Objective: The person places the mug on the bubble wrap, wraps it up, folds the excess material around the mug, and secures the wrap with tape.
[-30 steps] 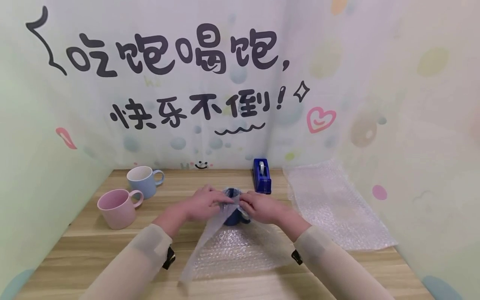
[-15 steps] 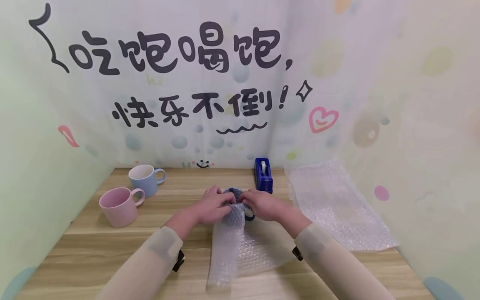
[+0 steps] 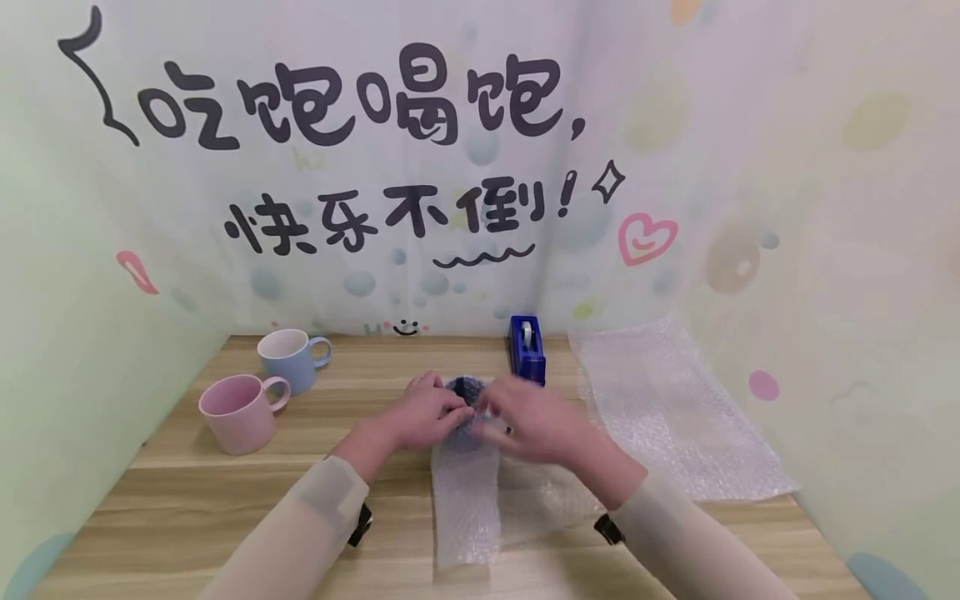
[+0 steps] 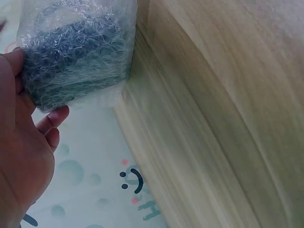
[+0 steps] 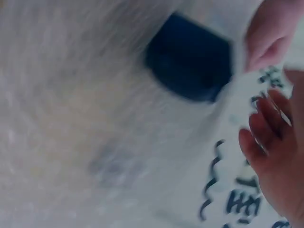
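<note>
A dark blue mug (image 5: 185, 61) stands mid-table, its left side covered by bubble wrap (image 3: 467, 517) that trails toward the front edge. My left hand (image 3: 422, 417) grips the wrapped mug from the left, thumb and fingers at the rim. In the left wrist view, its fingers curl at the bubble-wrapped side (image 4: 80, 61). My right hand (image 3: 536, 422) is blurred, just right of the mug over the handle side. In the right wrist view, its loosely bent fingers (image 5: 259, 128) hold nothing, apart from the mug.
A pink mug (image 3: 238, 421) and a light blue mug (image 3: 288, 367) stand at the left. Behind the right hand is a blue tape dispenser (image 3: 527, 358). Another bubble-wrap sheet (image 3: 675, 425) lies flat at the right, beside the wall.
The wrap's left part was folded over the mug, and its loose end now hangs straight toward the front. My right hand has let go of the mug's rim and shifted slightly right. The left stays there.
</note>
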Motion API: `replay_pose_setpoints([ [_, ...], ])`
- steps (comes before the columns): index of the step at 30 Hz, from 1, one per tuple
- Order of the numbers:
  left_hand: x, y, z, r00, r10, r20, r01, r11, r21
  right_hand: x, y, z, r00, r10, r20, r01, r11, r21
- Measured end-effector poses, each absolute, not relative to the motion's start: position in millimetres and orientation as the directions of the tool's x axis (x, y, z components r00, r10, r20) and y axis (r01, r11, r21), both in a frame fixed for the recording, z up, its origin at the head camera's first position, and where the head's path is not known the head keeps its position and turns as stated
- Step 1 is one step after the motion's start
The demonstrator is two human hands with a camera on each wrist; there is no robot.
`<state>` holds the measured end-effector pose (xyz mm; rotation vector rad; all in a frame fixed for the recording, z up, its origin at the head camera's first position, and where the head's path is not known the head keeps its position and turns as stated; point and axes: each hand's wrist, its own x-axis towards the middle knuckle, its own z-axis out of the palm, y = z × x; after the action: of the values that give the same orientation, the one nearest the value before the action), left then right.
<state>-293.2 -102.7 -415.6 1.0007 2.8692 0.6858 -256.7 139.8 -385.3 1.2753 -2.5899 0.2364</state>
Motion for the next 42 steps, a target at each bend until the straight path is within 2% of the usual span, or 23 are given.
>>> replay_pose_setpoints([
  [3, -294, -102, -417, -0.796, 0.592, 0.126, 0.585, 0.7, 0.409, -225, 130, -392, -0.493, -0.852, 0.177, -0.859, 0.509, 0.051],
  [5, -293, -102, -417, -0.797, 0.589, 0.13, 0.585, 0.702, 0.406, -209, 124, -403, -0.449, -0.886, 0.12, -0.87, 0.464, 0.169],
  [8, -292, -103, -419, -0.789, 0.595, 0.153, 0.599, 0.689, 0.409, -197, 119, -419, -0.402, -0.908, 0.118, -0.854, 0.418, 0.31],
  [10, -292, -104, -421, -0.779, 0.6, 0.182, 0.615, 0.675, 0.407, -196, 118, -427, -0.374, -0.919, 0.128, -0.848, 0.394, 0.354],
  [15, -293, -105, -431, -0.764, 0.592, 0.257, 0.64, 0.639, 0.427, -197, 118, -434, -0.302, -0.948, 0.101, -0.861, 0.317, 0.399],
  [17, -294, -105, -433, -0.779, 0.567, 0.268, 0.618, 0.621, 0.482, -197, 117, -436, -0.269, -0.957, 0.105, -0.861, 0.288, 0.419],
  [22, -296, -107, -437, -0.815, 0.496, 0.299, 0.561, 0.547, 0.622, -199, 116, -439, -0.157, -0.974, 0.164, -0.842, 0.219, 0.493],
  [25, -297, -109, -438, -0.786, 0.51, 0.348, 0.602, 0.509, 0.615, -203, 114, -432, -0.131, -0.964, 0.23, -0.852, 0.228, 0.471],
  [27, -298, -111, -438, -0.765, 0.529, 0.368, 0.63, 0.496, 0.597, -209, 113, -421, -0.172, -0.944, 0.283, -0.876, 0.278, 0.394],
  [28, -299, -111, -438, -0.756, 0.54, 0.37, 0.64, 0.492, 0.59, -213, 112, -415, -0.214, -0.926, 0.311, -0.882, 0.32, 0.345],
  [32, -299, -116, -438, -0.768, 0.557, 0.317, 0.61, 0.483, 0.628, -239, 108, -389, -0.441, -0.798, 0.411, -0.859, 0.508, 0.066],
  [35, -298, -122, -439, -0.776, 0.558, 0.294, 0.575, 0.433, 0.694, -262, 105, -380, -0.608, -0.676, 0.416, -0.774, 0.622, -0.119],
  [36, -302, -125, -444, -0.753, 0.574, 0.322, 0.601, 0.398, 0.693, -268, 105, -379, -0.648, -0.645, 0.406, -0.744, 0.649, -0.157],
  [39, -301, -128, -445, -0.739, 0.576, 0.349, 0.612, 0.357, 0.706, -283, 105, -380, -0.737, -0.578, 0.349, -0.667, 0.704, -0.243],
  [42, -299, -125, -446, -0.748, 0.553, 0.366, 0.617, 0.378, 0.69, -292, 104, -384, -0.769, -0.553, 0.321, -0.634, 0.721, -0.278],
])
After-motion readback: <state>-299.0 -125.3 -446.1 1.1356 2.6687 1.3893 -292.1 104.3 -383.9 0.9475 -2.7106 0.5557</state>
